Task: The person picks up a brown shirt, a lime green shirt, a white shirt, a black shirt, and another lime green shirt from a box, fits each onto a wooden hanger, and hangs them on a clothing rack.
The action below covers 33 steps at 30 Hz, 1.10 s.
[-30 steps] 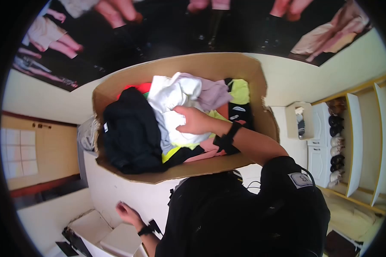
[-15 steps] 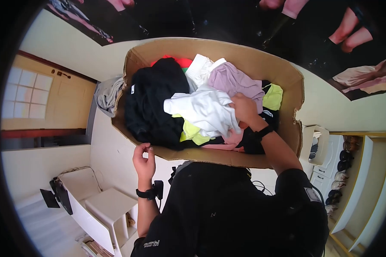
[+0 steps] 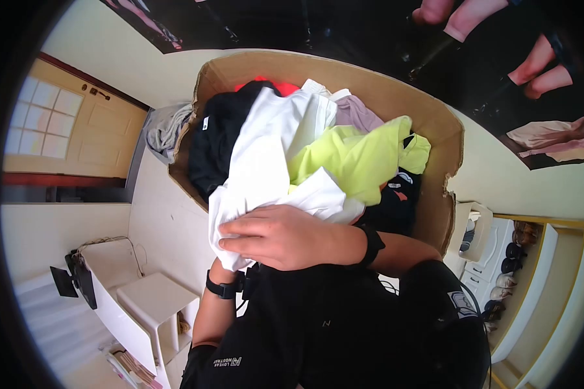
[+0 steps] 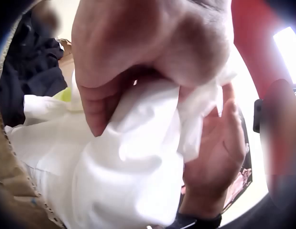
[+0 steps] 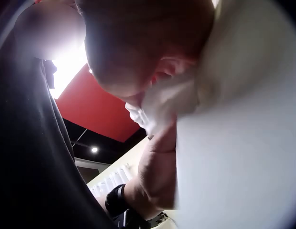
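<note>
A white garment (image 3: 263, 155) stretches from the pile in the cardboard box (image 3: 428, 97) over its near edge towards the person. My right hand (image 3: 282, 236) lies across its near end, gripping the cloth between thumb and fingers. In the head view the white cloth hides most of my left hand. The left wrist view shows my left hand (image 4: 152, 43) with fingers curled round a bunched fold of it. Both hands are close together, the right one facing the left. A yellow-green garment (image 3: 357, 159) lies spread beside the white one, partly under it.
Black clothing (image 3: 224, 129), a mauve garment (image 3: 357, 113) and a red one (image 3: 276, 85) fill the box. Grey cloth (image 3: 169, 133) hangs at its left. A white desk (image 3: 120, 298) stands lower left, shelves (image 3: 532, 292) lower right.
My right hand has moved left and towards the body, drawing the white garment along. My left hand has come from the box edge onto the cloth. The yellow-green garment now shows more.
</note>
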Each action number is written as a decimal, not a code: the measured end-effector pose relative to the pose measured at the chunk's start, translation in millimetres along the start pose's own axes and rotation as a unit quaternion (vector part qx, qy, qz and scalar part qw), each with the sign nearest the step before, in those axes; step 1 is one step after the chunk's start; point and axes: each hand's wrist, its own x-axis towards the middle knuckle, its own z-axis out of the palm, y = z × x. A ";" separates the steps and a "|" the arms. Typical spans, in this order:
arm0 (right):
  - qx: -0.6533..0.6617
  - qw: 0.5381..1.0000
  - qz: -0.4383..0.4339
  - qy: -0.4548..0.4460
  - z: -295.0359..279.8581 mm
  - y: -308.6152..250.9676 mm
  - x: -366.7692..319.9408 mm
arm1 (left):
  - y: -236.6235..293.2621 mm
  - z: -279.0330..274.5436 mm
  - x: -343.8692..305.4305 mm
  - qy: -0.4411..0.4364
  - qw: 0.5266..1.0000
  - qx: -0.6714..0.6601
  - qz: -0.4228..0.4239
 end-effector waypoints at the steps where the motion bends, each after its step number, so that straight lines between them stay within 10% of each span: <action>1: -0.016 1.000 -0.019 -0.001 3.0 2.0 -1.8 | -3.0 -1.3 -2.4 0.051 0.999 0.018 0.002; 3: -0.051 0.994 0.072 0.062 -10.0 5.5 -11.4 | -2.5 0.9 -5.7 0.158 0.877 -0.431 -0.140; 8: -0.028 0.880 0.462 -0.105 -15.0 84.0 -93.7 | 2.9 -4.5 -12.4 0.175 0.773 -0.604 -0.088; 11: -0.050 0.822 0.465 -0.326 -12.5 100.4 -120.5 | -4.2 -14.4 -22.0 0.216 0.744 -0.627 -0.083; 14: 0.001 0.915 0.370 -0.163 17.1 130.0 -161.9 | 2.3 -21.5 -31.1 0.225 0.762 -0.606 -0.037; 19: 0.206 0.822 0.465 -0.256 33.9 120.6 -108.3 | 5.9 -22.7 -24.8 0.276 0.738 -0.612 -0.062; 22: -0.037 0.919 0.347 -0.184 23.4 135.1 -116.4 | 5.6 -38.1 -28.5 0.296 0.749 -0.592 -0.034; 25: -0.036 0.892 0.424 0.152 -43.7 158.4 -147.4 | 3.1 -60.1 -46.1 0.371 0.744 -0.555 -0.027; 28: -0.202 0.795 0.485 0.305 -127.6 178.2 -197.4 | -3.9 -72.5 -60.7 0.410 0.729 -0.549 -0.010; 30: -0.401 0.703 0.583 0.071 -158.3 153.4 -193.0 | -3.1 -75.9 -67.4 0.429 0.724 -0.541 0.000; 33: -0.482 0.797 0.353 0.094 -133.9 125.6 -159.7 | 7.7 -75.3 -75.3 0.437 0.722 -0.537 -0.016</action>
